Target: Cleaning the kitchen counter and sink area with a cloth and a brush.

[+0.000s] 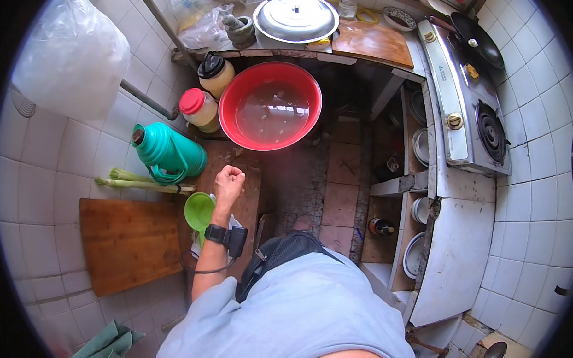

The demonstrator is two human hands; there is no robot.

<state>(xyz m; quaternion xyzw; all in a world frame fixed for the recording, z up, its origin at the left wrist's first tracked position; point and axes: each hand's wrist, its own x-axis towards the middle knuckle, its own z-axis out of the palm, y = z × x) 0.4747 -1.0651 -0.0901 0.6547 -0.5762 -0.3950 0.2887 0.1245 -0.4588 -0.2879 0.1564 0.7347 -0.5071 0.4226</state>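
My left hand (229,182) is above the wooden stand (244,199), its fingers curled in with nothing visible between them. A band with a black device and a cable is on that wrist. My right hand is out of view. Just left of my left hand lies a light green plastic ladle (199,209), its handle partly behind my forearm. A teal thermos flask (174,150) leans beyond it, with leek stalks (135,182) alongside. Farther forward, a red plastic basin (270,106) holds cloudy water with small bits floating in it.
Two lidded jars (199,106) touch the basin's left side. A wooden board (130,243) is at the left wall. The counter bears a lidded steel pan (296,16), a stone mortar (240,34) and a cutting board (371,42). A gas stove (468,97) and shelves of bowls (416,255) are right.
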